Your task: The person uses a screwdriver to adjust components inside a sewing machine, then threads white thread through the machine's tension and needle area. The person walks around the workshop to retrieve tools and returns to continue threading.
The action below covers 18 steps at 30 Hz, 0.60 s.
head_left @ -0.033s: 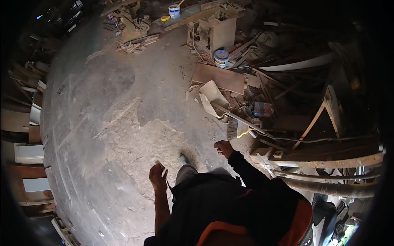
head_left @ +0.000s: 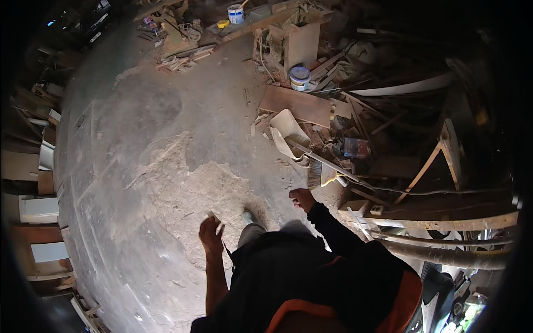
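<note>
My left hand [head_left: 211,236] is raised over the rough floor patch, its fingers closed together. A small pale piece [head_left: 210,214] shows at its fingertips, too small to name. My right hand [head_left: 302,198] is closed in front of my body, near the broom. Whether anything is inside its curled fingers cannot be seen. Just beyond it lies the broom [head_left: 315,173], with grey-brown bristles and a light handle, beside a cream dustpan [head_left: 290,131]. Both hands are apart from the broom and dustpan.
A brown board [head_left: 295,105], a lidded white-and-blue bucket [head_left: 300,79] and wood scraps lie at the far right. Another bucket [head_left: 236,15] stands at the back. A long timber beam [head_left: 444,222] runs along my right. Stacked panels [head_left: 40,208] line the left side.
My left hand has shifted slightly left, and its fingers have turned a little. My right hand has barely moved.
</note>
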Available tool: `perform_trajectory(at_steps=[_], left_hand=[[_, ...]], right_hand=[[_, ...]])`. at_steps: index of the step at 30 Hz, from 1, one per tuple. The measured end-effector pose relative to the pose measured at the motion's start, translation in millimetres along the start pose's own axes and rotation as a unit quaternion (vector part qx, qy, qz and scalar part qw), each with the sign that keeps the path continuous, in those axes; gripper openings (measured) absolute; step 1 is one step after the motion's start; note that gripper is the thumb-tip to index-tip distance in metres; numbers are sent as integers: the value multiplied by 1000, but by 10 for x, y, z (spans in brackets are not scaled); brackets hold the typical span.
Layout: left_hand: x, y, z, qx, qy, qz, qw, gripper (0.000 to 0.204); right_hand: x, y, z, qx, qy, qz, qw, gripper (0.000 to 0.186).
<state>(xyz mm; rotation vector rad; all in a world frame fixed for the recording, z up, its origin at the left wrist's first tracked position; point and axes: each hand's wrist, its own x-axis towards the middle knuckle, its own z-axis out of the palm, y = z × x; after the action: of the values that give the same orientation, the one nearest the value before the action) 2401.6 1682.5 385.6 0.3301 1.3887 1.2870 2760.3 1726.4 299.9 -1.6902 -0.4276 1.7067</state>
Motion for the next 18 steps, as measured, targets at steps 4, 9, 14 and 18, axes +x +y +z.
perform_trajectory(at_steps=[4,9,14,18], left_hand=[[1101,974,690,49,-79,43,995,26],[2388,1687,1464,-25,-141,58,988,25],[3621,2193,2108,-16,-98,43,994,32],[4441,2313,2565,-107,-30,9,994,28]], right_hand=[[590,-869,454,35,9,-35,999,16],[1761,-1730,693,3,-50,-126,991,15],[3193,-3355,1268,22,-47,-108,993,13],[4418,-4929,1708,21,-74,-114,991,7]])
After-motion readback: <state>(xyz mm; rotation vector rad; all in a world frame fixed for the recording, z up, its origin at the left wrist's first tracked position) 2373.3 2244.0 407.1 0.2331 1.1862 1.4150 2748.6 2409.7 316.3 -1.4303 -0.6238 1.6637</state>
